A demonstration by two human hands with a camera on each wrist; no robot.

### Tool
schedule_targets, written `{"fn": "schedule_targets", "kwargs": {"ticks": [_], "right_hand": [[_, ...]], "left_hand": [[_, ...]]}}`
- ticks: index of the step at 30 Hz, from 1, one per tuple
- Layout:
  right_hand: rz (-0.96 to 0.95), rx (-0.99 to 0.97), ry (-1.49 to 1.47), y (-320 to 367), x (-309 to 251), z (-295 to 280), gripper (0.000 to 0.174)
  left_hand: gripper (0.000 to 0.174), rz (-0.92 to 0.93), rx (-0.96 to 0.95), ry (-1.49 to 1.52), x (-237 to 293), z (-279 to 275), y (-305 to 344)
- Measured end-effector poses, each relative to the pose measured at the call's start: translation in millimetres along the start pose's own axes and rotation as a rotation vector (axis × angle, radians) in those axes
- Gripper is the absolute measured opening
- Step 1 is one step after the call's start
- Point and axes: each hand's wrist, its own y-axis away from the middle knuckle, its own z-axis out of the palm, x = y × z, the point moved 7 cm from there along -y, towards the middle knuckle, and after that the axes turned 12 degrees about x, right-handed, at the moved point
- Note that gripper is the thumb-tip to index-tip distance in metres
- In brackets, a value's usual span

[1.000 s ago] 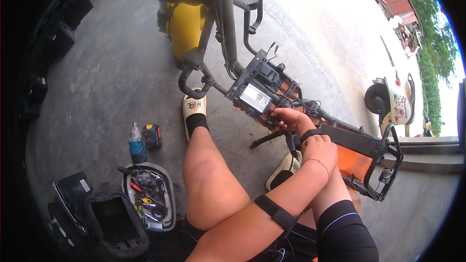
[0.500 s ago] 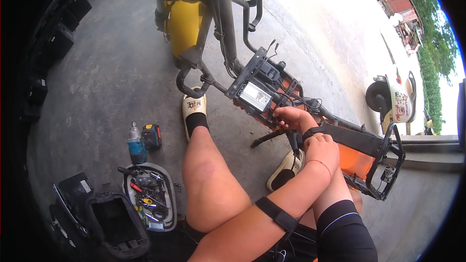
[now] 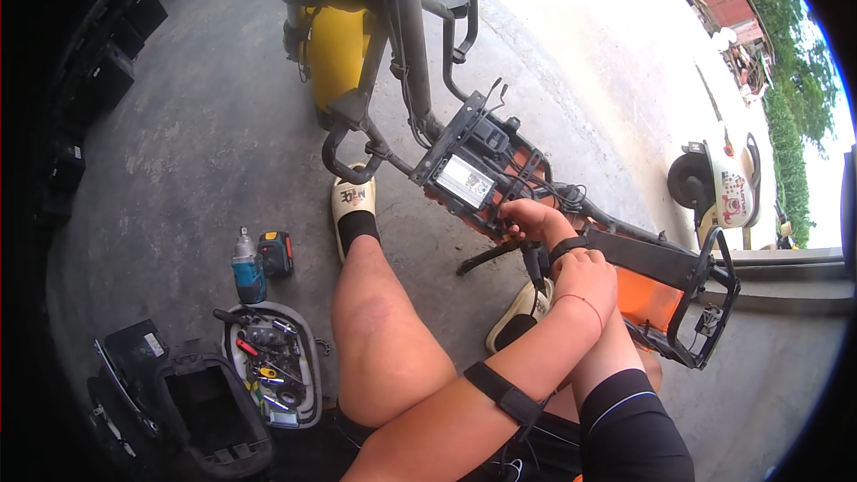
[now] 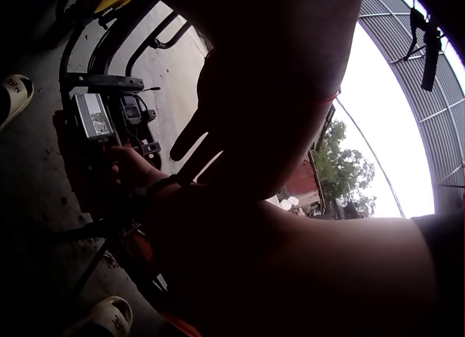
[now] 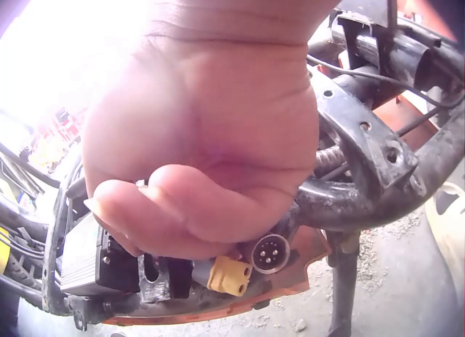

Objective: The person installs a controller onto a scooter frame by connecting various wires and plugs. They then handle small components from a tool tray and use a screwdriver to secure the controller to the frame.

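Note:
My right hand [image 3: 534, 218] is at the stripped scooter frame [image 3: 406, 54], beside a silver finned controller box [image 3: 463, 180]. In the right wrist view its fingers [image 5: 211, 213] are curled toward the palm; I cannot tell what lies inside them. Just below these fingers show a yellow two-hole connector [image 5: 231, 277] and a round multi-pin connector [image 5: 270, 253]. My left hand [image 3: 587, 275] crosses over and rests on the right wrist, by its black strap [image 3: 569, 248]. In the left wrist view the left hand is dark, with fingers extended toward that strap.
A blue impact wrench [image 3: 249, 266] and a battery pack [image 3: 277, 253] are on the concrete floor at left. Nearer are a tool-filled tray [image 3: 314, 366] and an open black bin [image 3: 254, 460]. A white scooter [image 3: 736, 183] stands at right. Black boxes [image 3: 112, 71] line the left side.
The head view has shifted slightly. Both hands stay in nearly the same places, the left on the right wrist and the right beside the controller box.

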Motion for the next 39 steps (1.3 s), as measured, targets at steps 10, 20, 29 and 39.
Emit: {"fn": "schedule_targets", "kwargs": {"ticks": [10, 20, 29, 39], "right_hand": [[0.014, -0.043, -0.034, -3.0, 0.3, -0.8, 0.012], [0.076, -0.051, 0.064, 4.1, -1.6, 1.0, 0.013], [0.046, -0.006, 0.044, 7.0, -1.3, 1.2, 0.014], [-0.142, 0.002, 0.098, 5.8, -3.4, 2.9, 0.013]], "left_hand": [[0.033, -0.024, 0.014, -0.015, 0.3, 2.2, -1.7], [0.032, -0.031, 0.034, -0.023, -3.2, -0.5, -2.6], [0.032, -0.019, 0.019, -0.026, 1.6, 2.7, -2.2], [0.028, -0.004, -0.023, 0.109, 6.5, -8.1, 4.4]]}}
